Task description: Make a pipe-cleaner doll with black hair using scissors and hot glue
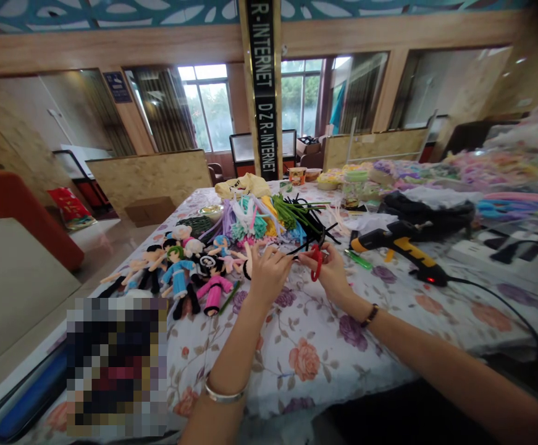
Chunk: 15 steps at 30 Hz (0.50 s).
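Note:
My left hand (267, 270) is closed in a pinch on a thin black pipe cleaner (306, 246) that runs to the right. My right hand (331, 269) grips red-handled scissors (315, 261), whose blades meet the black strand between the two hands. Both hands hover just above the floral tablecloth (315, 346) near the table's middle. Just left of my left hand lie several small pipe-cleaner dolls (180, 269).
A heap of coloured pipe cleaners (269, 219) lies behind the hands. A yellow-black glue gun (401, 247) with its cable (500, 303) rests to the right. More craft materials (504, 179) crowd the far right. A pixelated patch (115, 364) covers the lower left.

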Each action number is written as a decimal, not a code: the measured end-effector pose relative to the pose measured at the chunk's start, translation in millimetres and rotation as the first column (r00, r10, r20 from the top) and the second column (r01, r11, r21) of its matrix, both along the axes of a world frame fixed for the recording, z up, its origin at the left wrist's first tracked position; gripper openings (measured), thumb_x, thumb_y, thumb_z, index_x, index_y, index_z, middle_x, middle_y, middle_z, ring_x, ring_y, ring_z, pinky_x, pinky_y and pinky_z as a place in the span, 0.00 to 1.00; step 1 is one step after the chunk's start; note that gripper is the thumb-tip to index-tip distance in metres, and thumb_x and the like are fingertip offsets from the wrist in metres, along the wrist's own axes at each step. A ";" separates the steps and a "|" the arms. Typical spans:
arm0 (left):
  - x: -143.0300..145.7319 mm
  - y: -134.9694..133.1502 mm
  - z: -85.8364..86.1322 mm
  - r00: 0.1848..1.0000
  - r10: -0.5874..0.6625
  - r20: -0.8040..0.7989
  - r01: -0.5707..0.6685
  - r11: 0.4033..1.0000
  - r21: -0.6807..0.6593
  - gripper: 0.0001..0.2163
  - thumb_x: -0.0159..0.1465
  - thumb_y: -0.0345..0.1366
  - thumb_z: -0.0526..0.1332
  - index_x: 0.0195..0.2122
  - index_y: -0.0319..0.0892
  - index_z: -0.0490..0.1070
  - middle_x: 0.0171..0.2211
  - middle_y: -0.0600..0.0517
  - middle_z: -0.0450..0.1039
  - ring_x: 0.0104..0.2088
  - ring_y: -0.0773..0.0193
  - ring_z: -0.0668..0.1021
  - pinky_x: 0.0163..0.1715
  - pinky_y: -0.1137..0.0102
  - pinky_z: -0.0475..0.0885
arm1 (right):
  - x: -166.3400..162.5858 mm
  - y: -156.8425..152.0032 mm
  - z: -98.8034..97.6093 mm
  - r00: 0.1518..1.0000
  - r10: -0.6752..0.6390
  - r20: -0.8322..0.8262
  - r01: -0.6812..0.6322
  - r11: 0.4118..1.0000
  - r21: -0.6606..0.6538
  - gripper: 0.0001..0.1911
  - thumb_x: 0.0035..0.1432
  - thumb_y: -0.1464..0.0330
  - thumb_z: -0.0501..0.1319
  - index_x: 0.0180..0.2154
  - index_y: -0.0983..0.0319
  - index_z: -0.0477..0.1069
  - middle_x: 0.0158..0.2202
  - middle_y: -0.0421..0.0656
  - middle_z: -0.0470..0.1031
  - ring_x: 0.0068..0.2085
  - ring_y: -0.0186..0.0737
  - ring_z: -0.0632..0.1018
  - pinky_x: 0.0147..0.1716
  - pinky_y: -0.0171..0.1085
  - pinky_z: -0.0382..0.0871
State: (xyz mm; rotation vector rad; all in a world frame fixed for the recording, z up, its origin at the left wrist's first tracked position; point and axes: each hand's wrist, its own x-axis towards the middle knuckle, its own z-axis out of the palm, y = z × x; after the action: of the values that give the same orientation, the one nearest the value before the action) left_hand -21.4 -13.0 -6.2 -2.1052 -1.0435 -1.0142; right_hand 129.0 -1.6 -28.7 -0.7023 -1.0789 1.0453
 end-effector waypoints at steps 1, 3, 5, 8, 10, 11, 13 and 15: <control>-0.4 0.2 0.0 1.000 0.013 0.015 -0.013 0.999 -0.050 0.06 0.62 0.35 0.57 0.35 0.46 0.74 0.29 0.53 0.77 0.34 0.63 0.73 0.49 0.57 0.57 | 0.0 0.9 -0.2 1.000 -0.012 -0.017 0.013 1.000 0.012 0.23 0.37 0.66 0.72 0.30 0.58 0.58 0.24 0.34 0.75 0.27 0.33 0.75 0.32 0.35 0.69; -1.2 0.5 -0.1 0.998 0.042 0.036 -0.036 0.988 -0.152 0.07 0.61 0.34 0.57 0.36 0.46 0.74 0.31 0.53 0.77 0.36 0.62 0.73 0.49 0.57 0.57 | -0.3 2.1 -0.1 0.999 -0.028 -0.043 0.029 0.999 0.025 0.25 0.35 0.66 0.73 0.30 0.58 0.58 0.23 0.34 0.75 0.27 0.34 0.75 0.32 0.35 0.69; -1.6 0.4 0.1 0.995 0.078 0.065 -0.062 0.972 -0.225 0.07 0.61 0.33 0.58 0.36 0.47 0.75 0.31 0.53 0.77 0.37 0.61 0.73 0.49 0.56 0.57 | -0.4 2.4 0.4 0.998 -0.027 -0.051 0.028 0.999 0.022 0.25 0.34 0.66 0.73 0.30 0.58 0.58 0.23 0.34 0.75 0.27 0.34 0.76 0.32 0.35 0.69; -1.1 -1.0 1.3 0.981 0.139 0.133 -0.097 0.955 -0.280 0.06 0.60 0.34 0.59 0.35 0.48 0.75 0.31 0.53 0.77 0.37 0.60 0.72 0.49 0.55 0.56 | -0.1 2.2 1.1 0.998 -0.044 -0.044 0.044 0.999 -0.002 0.25 0.34 0.65 0.73 0.29 0.58 0.58 0.23 0.34 0.75 0.27 0.35 0.76 0.32 0.36 0.69; -0.3 -2.4 2.6 0.972 0.158 0.171 -0.103 0.951 -0.292 0.06 0.60 0.35 0.59 0.33 0.49 0.76 0.30 0.53 0.77 0.38 0.59 0.72 0.50 0.55 0.55 | 0.2 2.2 1.0 0.997 -0.075 -0.024 0.074 0.997 -0.021 0.26 0.33 0.64 0.73 0.29 0.58 0.57 0.22 0.34 0.74 0.27 0.35 0.76 0.32 0.37 0.70; -0.1 -3.0 3.0 0.970 0.161 0.184 -0.103 0.951 -0.291 0.05 0.59 0.34 0.60 0.32 0.49 0.76 0.30 0.54 0.77 0.38 0.60 0.72 0.51 0.55 0.54 | 0.4 2.5 0.8 0.996 -0.086 -0.014 0.085 0.996 -0.029 0.26 0.33 0.64 0.73 0.29 0.58 0.57 0.22 0.34 0.74 0.27 0.35 0.76 0.33 0.37 0.70; 0.1 -3.7 3.5 0.965 0.164 0.206 -0.103 0.955 -0.278 0.05 0.59 0.34 0.60 0.31 0.49 0.76 0.30 0.54 0.77 0.38 0.60 0.72 0.52 0.55 0.53 | 0.7 3.8 -0.1 0.995 -0.097 -0.007 0.096 0.994 -0.048 0.25 0.34 0.63 0.72 0.29 0.58 0.58 0.23 0.34 0.74 0.27 0.35 0.76 0.32 0.37 0.70; -0.4 -3.4 3.2 0.957 0.174 0.232 -0.111 0.959 -0.259 0.05 0.59 0.33 0.60 0.31 0.49 0.76 0.29 0.55 0.77 0.38 0.60 0.72 0.52 0.55 0.53 | 1.2 5.8 -1.0 0.994 -0.110 -0.023 0.108 0.991 -0.077 0.25 0.34 0.62 0.72 0.29 0.59 0.58 0.23 0.34 0.74 0.27 0.34 0.76 0.31 0.36 0.70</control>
State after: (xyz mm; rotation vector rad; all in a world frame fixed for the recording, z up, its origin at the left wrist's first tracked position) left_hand -21.9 -16.4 -3.0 -2.0878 -1.4937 -1.1531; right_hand 130.1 4.3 -29.7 -0.7970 -0.9710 1.0023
